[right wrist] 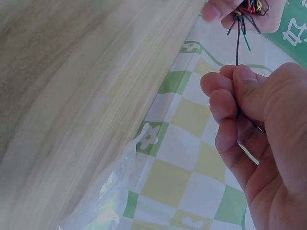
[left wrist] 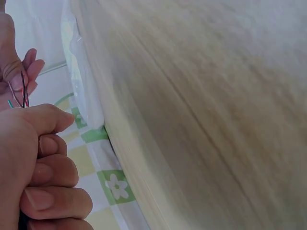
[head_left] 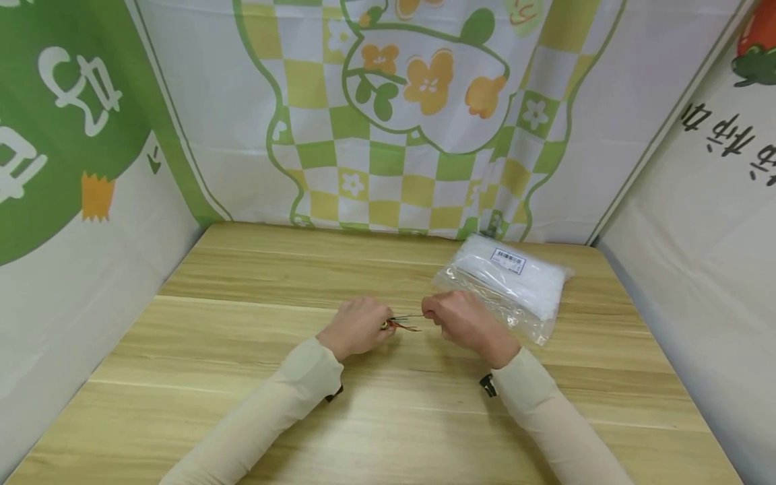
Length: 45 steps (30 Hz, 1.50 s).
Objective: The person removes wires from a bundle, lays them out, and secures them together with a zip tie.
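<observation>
Nearest me, my left hand (head_left: 356,327) is curled tight round a small bundle of thin coloured wires (head_left: 401,325), held just above the light wooden table (head_left: 254,283). My right hand (head_left: 462,322) pinches one dark strand (right wrist: 237,45) between thumb and forefinger. I judge I'm separating that strand; next calls for a steady pull away from the bundle. Beyond lies a clear plastic bag of white items (head_left: 506,283).

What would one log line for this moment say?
left hand: grips wire bundle | right hand: pinches one dark wire | plastic bag: on table
</observation>
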Tool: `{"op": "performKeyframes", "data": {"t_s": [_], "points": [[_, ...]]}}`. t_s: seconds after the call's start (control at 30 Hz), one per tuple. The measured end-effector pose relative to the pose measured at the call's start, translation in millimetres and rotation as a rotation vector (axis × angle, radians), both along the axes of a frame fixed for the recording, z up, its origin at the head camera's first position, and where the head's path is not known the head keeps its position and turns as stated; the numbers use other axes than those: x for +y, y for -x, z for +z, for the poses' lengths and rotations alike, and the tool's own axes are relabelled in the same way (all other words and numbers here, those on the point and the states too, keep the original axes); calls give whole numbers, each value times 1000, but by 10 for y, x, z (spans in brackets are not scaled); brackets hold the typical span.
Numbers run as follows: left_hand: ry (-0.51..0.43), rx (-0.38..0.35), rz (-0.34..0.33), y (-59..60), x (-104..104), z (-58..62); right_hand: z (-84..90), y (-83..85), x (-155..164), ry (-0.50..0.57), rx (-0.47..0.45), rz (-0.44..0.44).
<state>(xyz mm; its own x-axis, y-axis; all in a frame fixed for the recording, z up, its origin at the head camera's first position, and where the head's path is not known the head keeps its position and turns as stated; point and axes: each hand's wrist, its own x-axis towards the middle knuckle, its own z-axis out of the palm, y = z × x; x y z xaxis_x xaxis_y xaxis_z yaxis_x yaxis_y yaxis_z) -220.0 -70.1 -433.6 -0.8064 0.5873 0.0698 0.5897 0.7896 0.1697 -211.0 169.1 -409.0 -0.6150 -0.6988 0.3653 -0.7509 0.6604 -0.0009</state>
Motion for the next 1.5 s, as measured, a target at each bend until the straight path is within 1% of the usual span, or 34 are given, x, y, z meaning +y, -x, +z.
{"op": "performKeyframes", "data": {"t_s": [0.17,0.3,0.5,0.67,0.8,0.97,1.23,1.37,1.5], "points": [[-10,-27,20,2,-34,-1,-14,22,36,-3,-30,-17],[-10,-30,21,15,-70,-20,-9,34,77,1,-62,-26],[-24,-49,12,12,-148,-13,2,36,164,15,-60,-46],[-28,-59,-16,12,-210,-8,-8,46,225,40,-74,-20],[-33,-76,-21,22,-264,-16,-13,58,272,53,-63,-12],[-50,-76,-35,40,-323,-40,-9,69,330,65,-56,-9],[-89,-53,-83,37,-388,-46,-8,83,426,64,-114,2],[-97,-66,-70,31,-418,-31,-8,92,474,83,-142,15],[-94,-85,-50,30,-413,-15,-32,93,490,75,-159,37]]}}
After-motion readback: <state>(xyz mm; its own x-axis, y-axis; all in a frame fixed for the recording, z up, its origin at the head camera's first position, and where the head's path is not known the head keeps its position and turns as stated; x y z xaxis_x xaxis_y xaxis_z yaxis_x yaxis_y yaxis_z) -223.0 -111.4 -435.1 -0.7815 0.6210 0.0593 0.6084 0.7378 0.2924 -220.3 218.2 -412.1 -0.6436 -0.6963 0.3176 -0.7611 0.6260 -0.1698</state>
